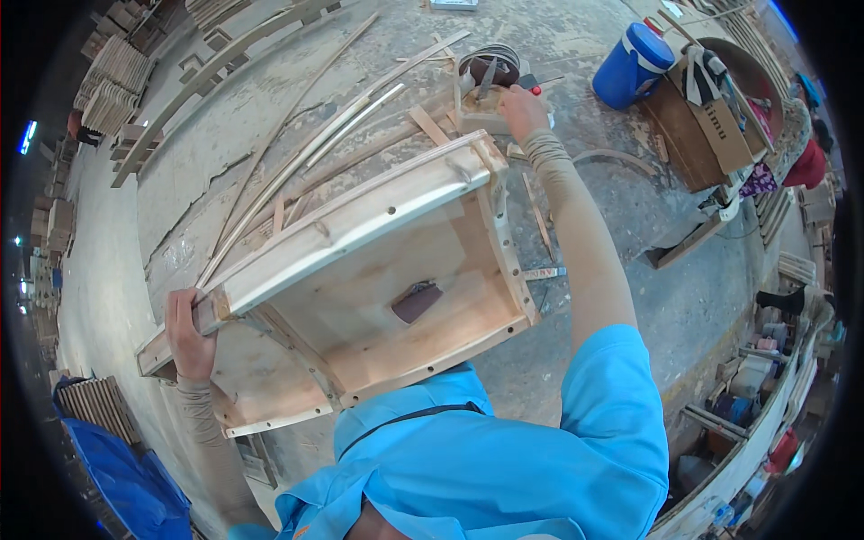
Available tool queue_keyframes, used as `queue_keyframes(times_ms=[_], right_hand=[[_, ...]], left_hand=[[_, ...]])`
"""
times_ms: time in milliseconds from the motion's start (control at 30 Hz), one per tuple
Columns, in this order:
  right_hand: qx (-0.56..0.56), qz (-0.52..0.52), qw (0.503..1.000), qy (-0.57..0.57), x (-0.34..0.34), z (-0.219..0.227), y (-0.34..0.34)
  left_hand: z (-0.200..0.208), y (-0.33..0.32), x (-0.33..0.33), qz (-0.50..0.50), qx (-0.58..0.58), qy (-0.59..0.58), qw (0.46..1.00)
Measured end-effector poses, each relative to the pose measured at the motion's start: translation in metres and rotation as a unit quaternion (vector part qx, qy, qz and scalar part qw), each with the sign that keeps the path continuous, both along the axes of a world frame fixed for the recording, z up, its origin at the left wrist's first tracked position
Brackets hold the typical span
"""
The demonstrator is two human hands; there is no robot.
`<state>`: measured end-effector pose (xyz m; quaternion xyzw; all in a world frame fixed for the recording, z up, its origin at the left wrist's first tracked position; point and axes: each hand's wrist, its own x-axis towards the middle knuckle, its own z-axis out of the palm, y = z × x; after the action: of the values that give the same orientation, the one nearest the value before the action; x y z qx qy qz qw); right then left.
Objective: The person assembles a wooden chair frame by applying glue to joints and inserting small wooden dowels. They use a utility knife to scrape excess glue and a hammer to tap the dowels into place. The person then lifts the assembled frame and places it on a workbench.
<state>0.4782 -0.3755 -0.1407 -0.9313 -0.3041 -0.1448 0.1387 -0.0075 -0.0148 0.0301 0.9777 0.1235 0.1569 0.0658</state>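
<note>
A pale wooden furniture frame (396, 211) with a panel inside rests tilted in front of me. Dark holes run along its rails, and a crossbar divides it. My left hand (190, 335) is closed around the frame's left end. A folded brown piece of sandpaper (418, 302) lies on the inner panel. Beyond the frame's far right corner, my right hand (525, 112) is closed at a small wooden tray (481, 124); what its fingers hold is hidden. Rolled abrasive belts (490, 63) stand in the tray, and a dark item with a red knob touches the hand's far side.
Long thin wood strips (324, 135) lie across the worktop left of the tray. A blue jug (633, 65) and a cardboard box (711, 126) stand at the far right. Stacked wooden parts (117, 81) sit far left. A blue tarp (126, 477) hangs at the lower left.
</note>
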Motion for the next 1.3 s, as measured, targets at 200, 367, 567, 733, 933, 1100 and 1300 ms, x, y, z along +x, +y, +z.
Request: queue_keyframes(times_ms=[200,367,567,733,933,1100,1300], right_hand=[[-0.136,-0.005,0.986,0.092,0.025,0.000,0.036],[-0.186,-0.001,0.976,0.117,0.050,-0.012,0.050],[-0.255,0.004,0.967,-0.026,0.064,-0.032,0.032],[0.091,0.046,0.994,-0.030,-0.067,0.054,-0.015],[0.260,-0.023,0.957,0.124,-0.227,0.089,-0.117],[0.289,-0.057,0.932,0.210,-0.318,0.079,-0.143],[0.294,-0.098,0.930,0.199,-0.350,0.054,-0.132]], left_hand=[[-0.002,-0.004,0.002,0.005,-0.002,0.004,1.000],[-0.004,-0.005,0.002,0.011,-0.007,0.016,1.000],[-0.005,-0.001,0.011,-0.007,-0.002,0.010,1.000],[-0.009,0.003,-0.001,-0.006,0.006,0.011,1.000],[-0.009,0.008,-0.004,-0.021,0.010,0.000,1.000],[-0.013,0.011,-0.004,-0.032,0.020,-0.015,0.999],[-0.012,0.016,-0.006,-0.056,0.044,-0.016,0.997]])
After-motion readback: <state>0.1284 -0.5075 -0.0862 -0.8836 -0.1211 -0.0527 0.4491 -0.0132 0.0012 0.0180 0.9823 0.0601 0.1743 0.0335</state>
